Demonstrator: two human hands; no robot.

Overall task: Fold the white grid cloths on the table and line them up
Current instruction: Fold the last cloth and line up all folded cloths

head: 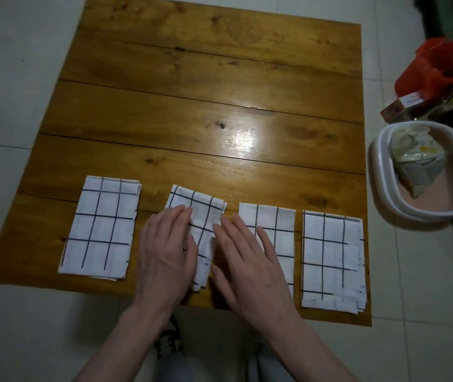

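Observation:
Several folded white grid cloths lie in a row along the near edge of the wooden table point(206, 106). The far-left cloth point(99, 227) and the far-right cloth point(331, 260) lie untouched. My left hand point(166, 252) rests flat with straight fingers on the second cloth point(203, 213), which sits slightly tilted. My right hand point(247, 260) lies flat beside it, with its fingers over the left part of the third cloth point(277, 221). Neither hand grips anything.
To the right of the table, on the tiled floor, stands a white oval tub point(385, 183) holding a crumpled packet point(415, 161). Behind it are an orange container point(437, 70) and a small box point(401, 106). The far half of the tabletop is bare wood.

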